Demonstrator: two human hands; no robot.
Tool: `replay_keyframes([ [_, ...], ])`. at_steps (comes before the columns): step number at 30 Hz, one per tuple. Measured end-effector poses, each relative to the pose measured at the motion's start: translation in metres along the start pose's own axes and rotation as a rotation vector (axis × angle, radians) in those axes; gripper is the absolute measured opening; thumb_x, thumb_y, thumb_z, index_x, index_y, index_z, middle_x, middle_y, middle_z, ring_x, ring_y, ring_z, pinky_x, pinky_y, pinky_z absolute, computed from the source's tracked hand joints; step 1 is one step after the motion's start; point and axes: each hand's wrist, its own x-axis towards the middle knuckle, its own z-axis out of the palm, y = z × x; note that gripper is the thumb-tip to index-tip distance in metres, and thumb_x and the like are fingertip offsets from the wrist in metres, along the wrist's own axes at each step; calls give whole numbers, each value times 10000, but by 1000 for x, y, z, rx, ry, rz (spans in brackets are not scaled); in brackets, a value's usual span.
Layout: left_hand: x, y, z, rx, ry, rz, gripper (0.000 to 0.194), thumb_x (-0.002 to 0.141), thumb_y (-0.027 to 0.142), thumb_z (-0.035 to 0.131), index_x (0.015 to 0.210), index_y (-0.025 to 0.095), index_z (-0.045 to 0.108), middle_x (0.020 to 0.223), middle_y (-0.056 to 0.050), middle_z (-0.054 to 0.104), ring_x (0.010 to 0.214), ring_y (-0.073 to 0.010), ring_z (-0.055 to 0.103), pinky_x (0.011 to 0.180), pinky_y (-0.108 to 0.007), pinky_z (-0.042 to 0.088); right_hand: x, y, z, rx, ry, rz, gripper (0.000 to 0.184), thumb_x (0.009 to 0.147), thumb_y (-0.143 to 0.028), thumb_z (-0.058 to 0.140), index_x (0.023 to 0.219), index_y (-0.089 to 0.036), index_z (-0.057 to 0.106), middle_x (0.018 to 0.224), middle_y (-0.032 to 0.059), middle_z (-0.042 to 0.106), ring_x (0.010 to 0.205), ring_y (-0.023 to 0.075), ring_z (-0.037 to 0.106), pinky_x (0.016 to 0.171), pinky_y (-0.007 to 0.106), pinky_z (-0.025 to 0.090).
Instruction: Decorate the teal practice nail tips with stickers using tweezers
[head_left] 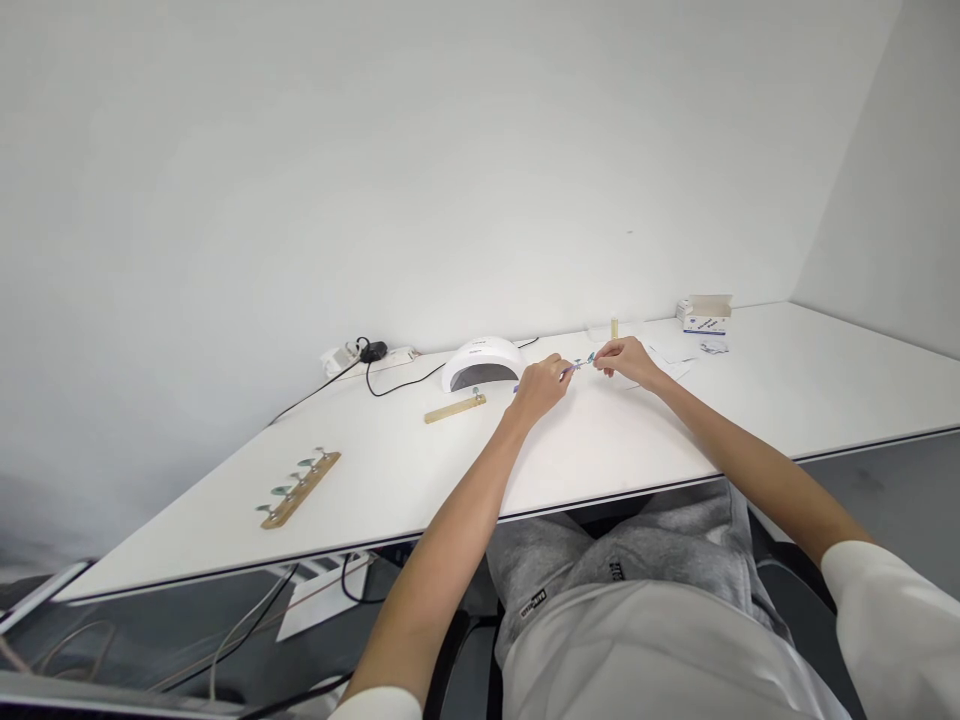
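Note:
My left hand (pixel 541 388) is closed around a slim purple stick-like tool (pixel 570 369), whose exact kind is too small to tell. Its front end points right, toward my right hand (pixel 626 358). The fingertips of that hand are pinched at a small teal piece, which looks like a false nail (pixel 591 358). Left of my hands, a wooden strip (pixel 454 409) carries one small stand with a nail-like tip. Farther left lies another wooden strip (pixel 304 492) with several teal tips on metal stands.
A white nail lamp (pixel 484 352) stands behind my left hand. Black cables and an adapter (pixel 373 351) lie by the wall. An open small carton (pixel 706 316) sits at the back right, with a clear packet (pixel 714 347) before it. A yellowish upright piece (pixel 614 328) stands behind my right hand.

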Motion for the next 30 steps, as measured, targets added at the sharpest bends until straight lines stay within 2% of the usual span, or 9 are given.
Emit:
replay_keyframes([
  [9, 0, 1, 1, 124, -42, 33, 323, 954, 262, 394, 922, 168, 701, 861, -79, 631, 630, -161, 576, 550, -283, 351, 2, 4, 1, 8, 3, 19, 33, 589, -155, 690, 609, -129, 691, 533, 32, 632, 481, 107, 548, 465, 212, 465],
  [15, 2, 7, -3, 221, -82, 66, 351, 955, 205, 349, 867, 141, 683, 848, -100, 615, 614, -163, 580, 535, -284, 342, 5, 9, -1, 41, -6, 48, 26, 589, -157, 693, 595, -132, 699, 547, 42, 641, 490, 108, 550, 460, 212, 471],
  [22, 1, 13, -3, 214, -95, 31, 352, 948, 164, 343, 840, 125, 676, 842, -115, 596, 647, -182, 595, 560, -295, 356, 7, 12, -2, 83, 8, 84, 29, 586, -149, 703, 568, -133, 686, 561, 54, 649, 501, 111, 561, 458, 214, 480],
  [26, 2, 10, -3, 156, -50, -2, 327, 942, 190, 380, 849, 141, 690, 839, -102, 597, 658, -180, 587, 581, -297, 372, 8, 11, -4, 93, 23, 82, 26, 591, -143, 711, 592, -130, 689, 561, 48, 648, 509, 110, 570, 472, 212, 492],
  [30, 5, -2, -7, -52, 124, -82, 248, 919, 253, 464, 925, 174, 699, 845, -73, 604, 718, -172, 580, 639, -288, 414, 6, 10, -4, 129, -1, 65, 99, 585, -156, 760, 653, -133, 692, 619, 52, 678, 554, 127, 617, 540, 239, 541],
])
